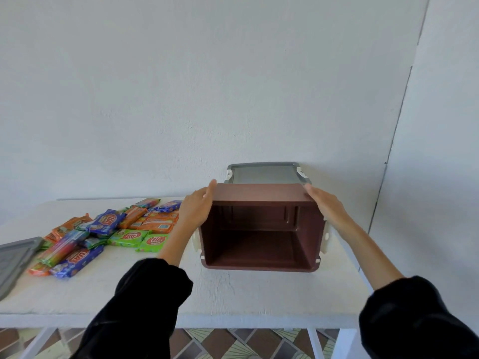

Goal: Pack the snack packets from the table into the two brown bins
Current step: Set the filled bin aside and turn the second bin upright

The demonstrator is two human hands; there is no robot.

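An empty brown bin (pixel 260 251) is tipped with its open mouth toward me, on the right half of the white table (pixel 145 294). My left hand (pixel 197 208) presses on its left side and my right hand (pixel 327 206) on its right side, both gripping it. Behind the bin a grey lid (pixel 264 173) leans against the wall. Left of the bin lies a pile of snack packets (pixel 108 230) in orange, blue and green wrappers. Only one brown bin is in sight.
A second grey lid (pixel 15 257) lies at the table's far left edge. A white wall stands directly behind the table. Below the front edge are white table legs and a patterned tile floor (pixel 233 343).
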